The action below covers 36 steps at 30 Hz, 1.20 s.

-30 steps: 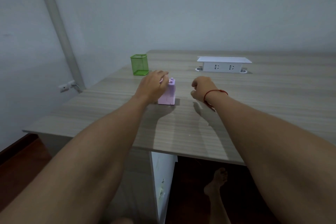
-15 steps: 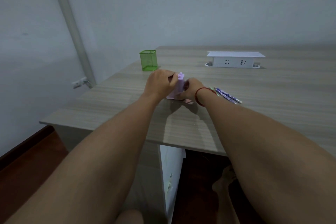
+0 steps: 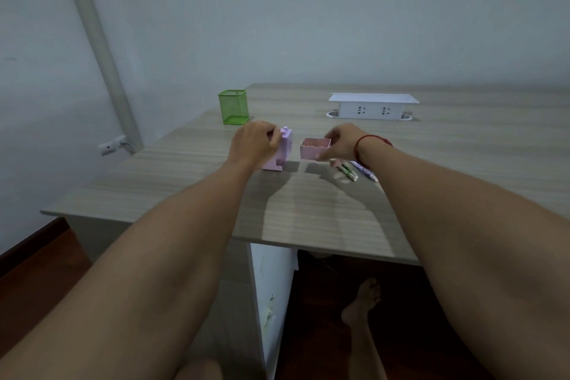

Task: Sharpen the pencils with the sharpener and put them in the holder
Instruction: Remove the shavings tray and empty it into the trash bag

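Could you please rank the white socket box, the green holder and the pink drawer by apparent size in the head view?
1. white socket box
2. green holder
3. pink drawer, smallest even though it is nearer the camera

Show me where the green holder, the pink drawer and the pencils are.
green holder [image 3: 233,108]: head view, front mesh wall.
pink drawer [image 3: 310,153]: head view, near side wall.
pencils [image 3: 348,171]: head view, green pencil's shaft.

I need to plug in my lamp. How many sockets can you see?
2, both on the front of the white power box: left socket and right socket. Its other sides are hidden.
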Motion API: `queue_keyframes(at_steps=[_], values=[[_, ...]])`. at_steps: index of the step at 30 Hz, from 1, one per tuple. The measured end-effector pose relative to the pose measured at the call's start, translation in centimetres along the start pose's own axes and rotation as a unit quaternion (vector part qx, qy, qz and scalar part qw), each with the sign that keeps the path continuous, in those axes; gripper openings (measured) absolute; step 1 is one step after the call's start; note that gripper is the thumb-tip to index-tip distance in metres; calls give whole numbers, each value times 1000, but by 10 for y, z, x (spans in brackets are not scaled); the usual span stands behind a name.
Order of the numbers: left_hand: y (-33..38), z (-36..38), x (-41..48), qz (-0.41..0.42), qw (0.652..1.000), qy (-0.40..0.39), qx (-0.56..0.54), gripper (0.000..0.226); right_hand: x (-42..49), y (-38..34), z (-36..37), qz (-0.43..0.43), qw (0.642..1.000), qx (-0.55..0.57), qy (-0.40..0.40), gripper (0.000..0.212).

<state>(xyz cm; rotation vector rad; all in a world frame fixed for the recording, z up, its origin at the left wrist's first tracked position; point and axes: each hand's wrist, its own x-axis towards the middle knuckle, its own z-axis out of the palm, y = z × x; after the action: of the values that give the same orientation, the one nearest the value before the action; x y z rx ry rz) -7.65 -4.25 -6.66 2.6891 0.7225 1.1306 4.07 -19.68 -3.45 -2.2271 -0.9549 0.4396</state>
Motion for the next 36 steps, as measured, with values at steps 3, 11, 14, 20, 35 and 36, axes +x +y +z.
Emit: queue_keyframes(at_steps=[3,11,14,20,35,36], values=[[3,-9,1,29,1000,8,2,33,-9,-12,-17,-2,997,70,9,72],[37,-67,-1,-19,997,-10,-68,51,-37,-79,-11,-67,981,180,-9,68],[23,-97,-19,-72,993,30,-84,37,-47,-112,15,-99,974,200,-43,62],[-45,-170,-82,-183,974,98,-92,25,-71,-182,93,-159,953,216,-143,65],[-207,-195,-295,-467,865,176,-46,29,-124,-224,377,-128,920,146,-339,49],[-214,-186,-307,-481,858,174,-49,27,-123,-218,391,-107,913,159,-361,41]])
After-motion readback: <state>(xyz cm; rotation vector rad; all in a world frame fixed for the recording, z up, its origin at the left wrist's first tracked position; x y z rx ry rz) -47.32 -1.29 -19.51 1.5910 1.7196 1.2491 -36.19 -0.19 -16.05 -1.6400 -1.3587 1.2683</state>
